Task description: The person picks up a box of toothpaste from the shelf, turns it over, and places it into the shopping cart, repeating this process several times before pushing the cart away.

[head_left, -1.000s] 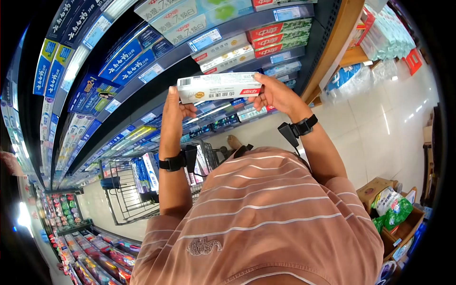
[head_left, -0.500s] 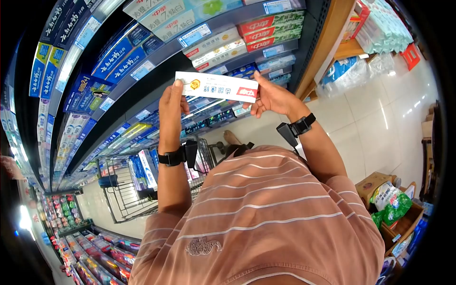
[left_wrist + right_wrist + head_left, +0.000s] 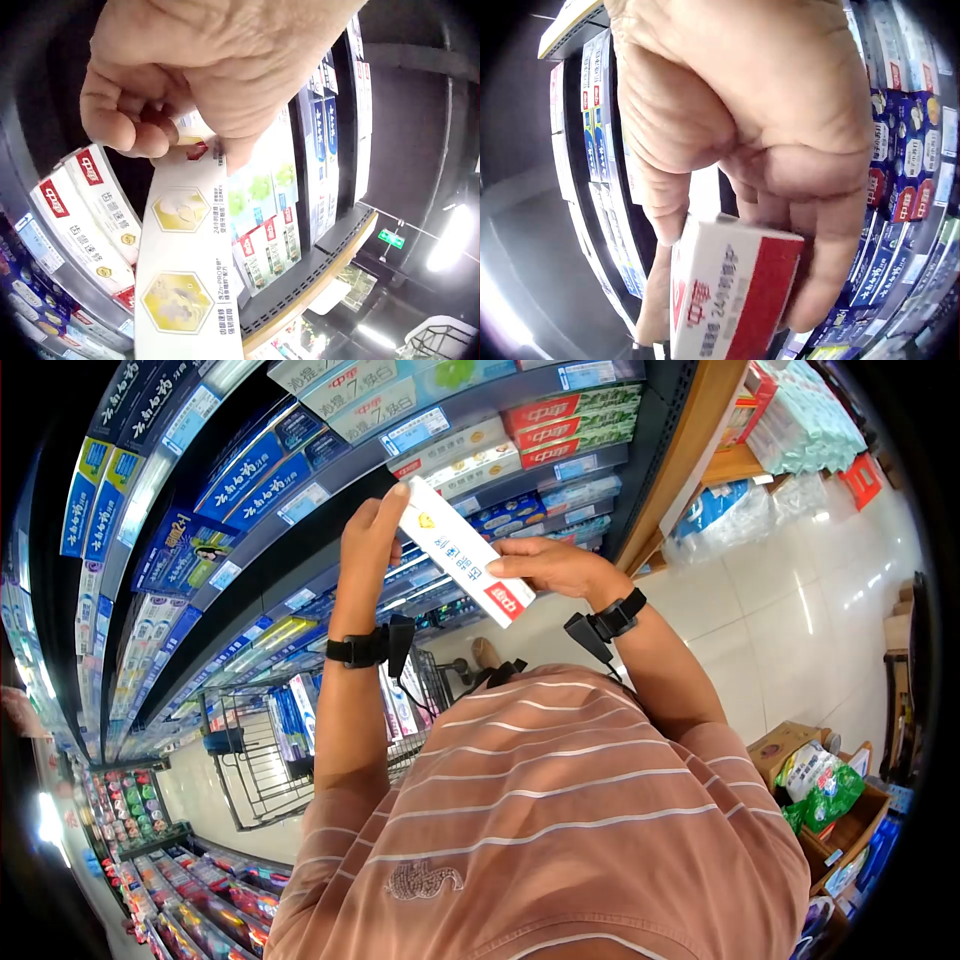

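Note:
A long white toothpaste box (image 3: pixel 458 545) with a red end is held between both hands in front of the shelves. It slants in the head view, its red end lower and nearer the body. My left hand (image 3: pixel 370 548) pinches the upper end, the thumb along its edge. Near the red end my right hand (image 3: pixel 562 570) grips the box, thumb on the printed face and fingers behind. Yellow hexagon pictures mark the side of the box (image 3: pixel 184 259) in the left wrist view. The red and white end flap of the box (image 3: pixel 735 292) faces the right wrist camera.
Shelves of toothpaste boxes (image 3: pixel 255 490) run along the left and front, with similar white boxes (image 3: pixel 470 465) just beyond the hands. A wire shopping cart (image 3: pixel 262 785) holding several boxes stands left of the body. Cartons (image 3: pixel 785 748) lie at right on the tiled floor (image 3: pixel 740 640).
The box has turned from nearly level to a steep slant, its red end swinging down toward the body. My right thumb has moved onto the printed face; the left hand has risen slightly.

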Demonstrator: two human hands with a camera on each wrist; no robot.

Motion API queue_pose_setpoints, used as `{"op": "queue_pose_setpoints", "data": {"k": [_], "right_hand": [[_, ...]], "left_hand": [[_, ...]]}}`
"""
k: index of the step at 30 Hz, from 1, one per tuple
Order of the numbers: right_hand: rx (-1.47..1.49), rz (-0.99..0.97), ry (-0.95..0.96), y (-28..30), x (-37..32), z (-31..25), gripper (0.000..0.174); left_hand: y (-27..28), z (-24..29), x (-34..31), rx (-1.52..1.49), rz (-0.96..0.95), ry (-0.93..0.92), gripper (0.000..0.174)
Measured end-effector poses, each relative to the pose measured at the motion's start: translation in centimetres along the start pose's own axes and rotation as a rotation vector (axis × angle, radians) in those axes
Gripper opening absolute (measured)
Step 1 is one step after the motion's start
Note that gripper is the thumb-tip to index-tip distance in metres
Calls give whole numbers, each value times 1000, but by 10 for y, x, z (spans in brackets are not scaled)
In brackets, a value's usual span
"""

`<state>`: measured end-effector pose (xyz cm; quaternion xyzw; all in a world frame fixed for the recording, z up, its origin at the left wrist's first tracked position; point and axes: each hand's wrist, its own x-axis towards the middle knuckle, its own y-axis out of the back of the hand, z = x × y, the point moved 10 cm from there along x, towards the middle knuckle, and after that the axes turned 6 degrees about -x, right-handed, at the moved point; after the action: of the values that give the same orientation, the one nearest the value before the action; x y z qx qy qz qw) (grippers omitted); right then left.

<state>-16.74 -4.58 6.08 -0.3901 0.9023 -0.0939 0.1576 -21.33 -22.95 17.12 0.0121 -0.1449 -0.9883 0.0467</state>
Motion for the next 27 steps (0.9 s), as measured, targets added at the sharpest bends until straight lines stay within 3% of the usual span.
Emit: {"op": "queue_pose_setpoints", "data": {"k": [5, 9, 14, 17, 22, 27], "right_hand": [[131, -12, 58, -7, 9, -12, 60], [429, 55, 189, 8, 16, -16, 55], [583, 142, 270, 25, 18, -12, 50], [575, 151, 286, 27, 23, -10, 50], [721, 128, 313, 16, 31, -7, 41], [641, 155, 249, 18, 27, -4, 41]], "left_hand": [[-36, 15, 9, -112, -148, -81, 54], [-39, 0, -4, -110, -207, -96, 56], [-45, -55, -39, -219, -334, 68, 54], [-56, -60, -56, -262, -399, 92, 55], [-58, -71, -60, -250, -345, 78, 45], [-49, -81, -62, -368, -262, 137, 40]]}}
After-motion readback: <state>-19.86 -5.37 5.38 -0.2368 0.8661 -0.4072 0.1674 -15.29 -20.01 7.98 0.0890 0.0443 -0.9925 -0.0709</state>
